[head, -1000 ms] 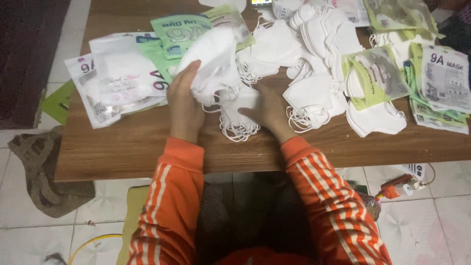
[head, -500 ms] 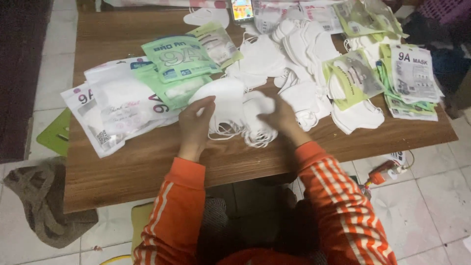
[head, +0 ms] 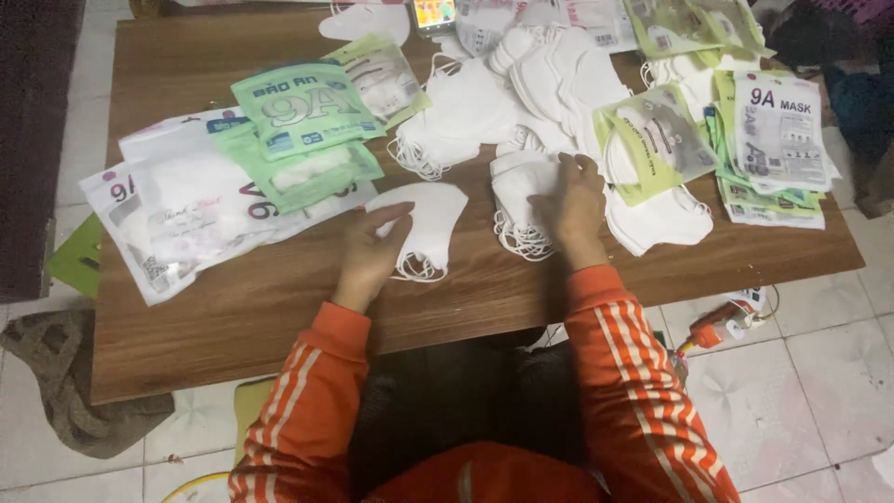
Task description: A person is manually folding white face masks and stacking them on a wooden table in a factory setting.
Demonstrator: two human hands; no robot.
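Observation:
My left hand [head: 371,250] pinches a small stack of folded white masks [head: 430,222] that lies flat on the wooden table [head: 279,317]. My right hand [head: 575,207] rests on a second stack of white masks [head: 518,191] to the right, its fingers gripping the stack's edge; ear loops hang from its lower side. Both arms wear orange sleeves with white stripes.
Green and clear mask packets [head: 298,130] lie at the left. A heap of loose white masks [head: 549,84] fills the table's middle back. More packets [head: 778,140] are stacked at the right. A phone [head: 434,13] lies at the far edge. Tiled floor surrounds the table.
The one bundle of masks held in both hands has been split in two. My left hand has set its part down to the left and my right hand has moved its part to the right.

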